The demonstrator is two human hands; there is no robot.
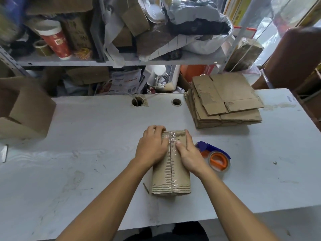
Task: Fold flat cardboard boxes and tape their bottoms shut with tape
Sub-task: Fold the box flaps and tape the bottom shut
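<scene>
Cardboard under both palms: the left hand (pixel 151 148) lies flat on a folded box (pixel 171 173), fingers reaching over its far end, while the right hand (pixel 188 152) presses fingers-straight on the other flap, thumb on the strip of clear tape (pixel 172 164) that runs along the centre seam. Neither hand grips anything. The box stands bottom-up near the middle of the bench (pixel 86 145), its near end short of the front edge. Just beside the right wrist lies one tape dispenser (pixel 214 156), blue handle and orange core, not touching the box. One stack of flat boxes (pixel 224 101) sits at the far right of the bench, well apart. One assembled box (pixel 26 108) stands at the left edge. Two round holes (pixel 138 101) pierce the bench along its back edge. Bare white surface stretches left of the box and along the front right. Cluttered shelves (pixel 121 62) rise behind.
</scene>
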